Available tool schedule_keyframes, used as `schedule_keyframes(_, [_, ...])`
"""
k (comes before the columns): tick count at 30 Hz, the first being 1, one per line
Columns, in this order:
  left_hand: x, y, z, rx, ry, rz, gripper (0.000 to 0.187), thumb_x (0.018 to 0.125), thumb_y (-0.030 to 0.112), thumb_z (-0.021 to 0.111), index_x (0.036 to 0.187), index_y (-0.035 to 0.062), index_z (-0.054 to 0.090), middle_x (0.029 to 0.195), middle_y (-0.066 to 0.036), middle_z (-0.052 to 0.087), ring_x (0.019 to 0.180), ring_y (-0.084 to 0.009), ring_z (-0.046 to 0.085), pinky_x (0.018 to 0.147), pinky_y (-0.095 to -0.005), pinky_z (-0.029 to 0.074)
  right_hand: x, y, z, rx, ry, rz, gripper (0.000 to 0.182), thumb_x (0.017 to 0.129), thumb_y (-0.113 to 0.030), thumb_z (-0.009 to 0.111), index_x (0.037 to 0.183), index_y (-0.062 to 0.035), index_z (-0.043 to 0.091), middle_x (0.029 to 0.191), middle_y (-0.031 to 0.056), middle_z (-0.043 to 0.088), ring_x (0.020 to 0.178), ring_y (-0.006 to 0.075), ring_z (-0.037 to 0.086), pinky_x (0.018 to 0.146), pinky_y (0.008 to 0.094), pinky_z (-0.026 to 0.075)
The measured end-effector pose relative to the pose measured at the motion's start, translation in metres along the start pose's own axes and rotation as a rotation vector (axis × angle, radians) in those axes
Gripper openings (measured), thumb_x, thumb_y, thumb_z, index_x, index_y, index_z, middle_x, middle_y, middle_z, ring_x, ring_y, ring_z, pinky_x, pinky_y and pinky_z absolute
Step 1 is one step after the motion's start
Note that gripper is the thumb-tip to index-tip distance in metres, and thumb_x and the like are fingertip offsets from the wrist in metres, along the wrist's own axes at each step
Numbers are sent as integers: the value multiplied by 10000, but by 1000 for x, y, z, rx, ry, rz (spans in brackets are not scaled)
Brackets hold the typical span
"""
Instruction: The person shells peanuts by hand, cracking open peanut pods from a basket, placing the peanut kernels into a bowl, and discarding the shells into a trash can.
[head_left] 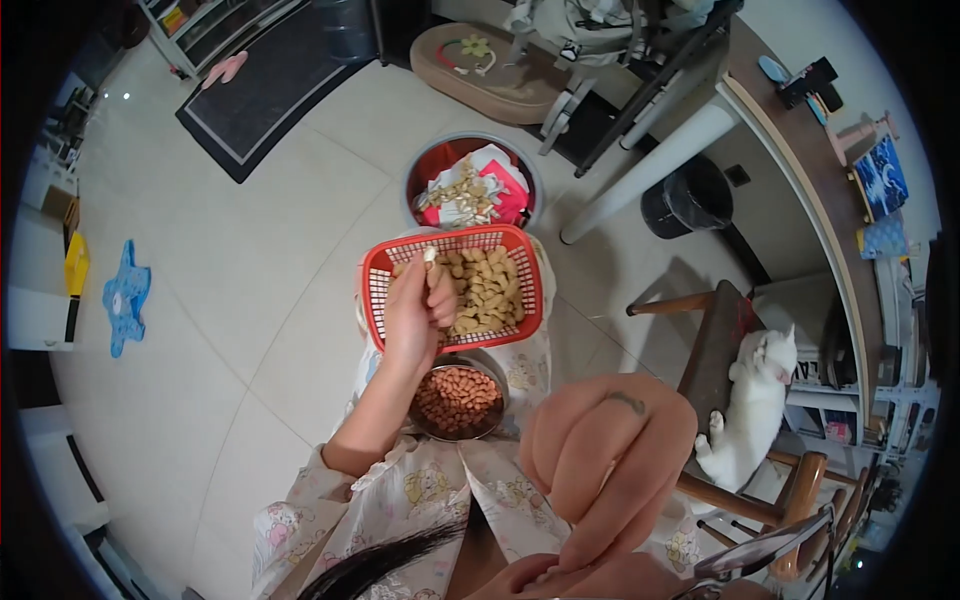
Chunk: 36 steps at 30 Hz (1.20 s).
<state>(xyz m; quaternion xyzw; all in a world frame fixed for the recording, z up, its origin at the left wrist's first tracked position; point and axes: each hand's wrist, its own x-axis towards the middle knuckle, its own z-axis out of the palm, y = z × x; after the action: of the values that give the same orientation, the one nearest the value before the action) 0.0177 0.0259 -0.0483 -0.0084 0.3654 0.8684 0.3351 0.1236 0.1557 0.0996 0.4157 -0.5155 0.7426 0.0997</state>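
My left hand is closed over the red plastic basket, with a peanut shell pinched between thumb and fingers; its pale inside shows. Unshelled peanuts fill much of the basket, which rests across my lap. Close to the camera, near my face, my right hand is raised with its fingers curled in; whatever they may hold is hidden. Nearer my body, below the basket, a metal bowl contains shelled peanuts with reddish skins.
Beyond the basket, a basin on the floor holds empty shells and crumpled paper. A white cat lies on a chair at right, by a desk and black bin. A blue star-shaped mat lies left.
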Motion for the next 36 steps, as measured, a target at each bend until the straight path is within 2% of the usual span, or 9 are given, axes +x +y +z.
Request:
schedule_keyframes(13, [-1,3,-5,53,4,-19,336,1010,328,302,735,139,334,606,49,281,506,-65,224,452,-222,187,4,8,-16,-55,-87,-45,175,749,-152,740,860,-33,676,818,64,577,700,234,527,597,328,420])
schedule_keyframes(15, [0,2,-8,12,-5,-26,336,1010,329,301,734,140,334,607,49,284,506,-63,232,451,-218,192,-2,20,-41,-388,77,38,124,769,-105,690,849,-11,692,819,49,598,718,199,512,645,318,440])
schedule_keyframes(17, [-1,5,-7,-22,-52,-49,338,1008,336,303,733,141,337,610,48,291,508,-59,251,447,-208,199,-7,40,-63,-790,378,289,139,763,-61,657,882,3,685,838,55,605,741,210,523,710,334,448])
schedule_keyframes(19, [-1,7,-7,-25,-65,-74,346,1007,345,307,729,140,337,611,51,293,507,-56,252,448,-206,200,-7,77,-95,-1146,431,458,152,757,-61,655,897,-6,669,850,79,613,786,256,554,745,341,450])
schedule_keyframes(20, [0,7,-7,-22,-79,-81,349,1007,349,309,728,140,336,612,53,294,506,-56,251,448,-205,201,-11,86,-97,-1136,423,447,152,757,-61,655,897,-6,669,850,79,613,786,256,554,745,341,450])
schedule_keyframes(22, [0,7,-7,-37,-63,-76,349,1007,348,311,732,137,348,614,54,297,507,-55,249,451,-208,202,-13,98,-96,-1664,292,330,162,764,-88,668,915,-29,666,883,97,620,821,269,575,754,342,456])
schedule_keyframes(24, [0,7,-5,38,-21,-57,342,1008,345,312,742,135,359,614,51,303,515,-56,248,459,-211,203,-20,106,-77,-1461,336,323,153,737,-100,697,878,-47,669,875,87,627,821,272,582,740,343,464])
schedule_keyframes(26, [2,3,-4,2,33,-40,317,1006,298,336,763,106,404,609,31,370,486,-56,280,440,-206,216,-21,111,-61,-1308,178,361,145,727,-122,695,852,-57,663,833,49,619,807,249,586,724,360,476])
schedule_keyframes(36, [9,2,2,435,93,235,292,995,226,392,765,69,480,580,47,403,502,-26,317,457,-200,253,-32,119,-62,-1524,144,143,140,676,-104,720,793,-81,647,821,16,609,771,226,589,677,350,473])
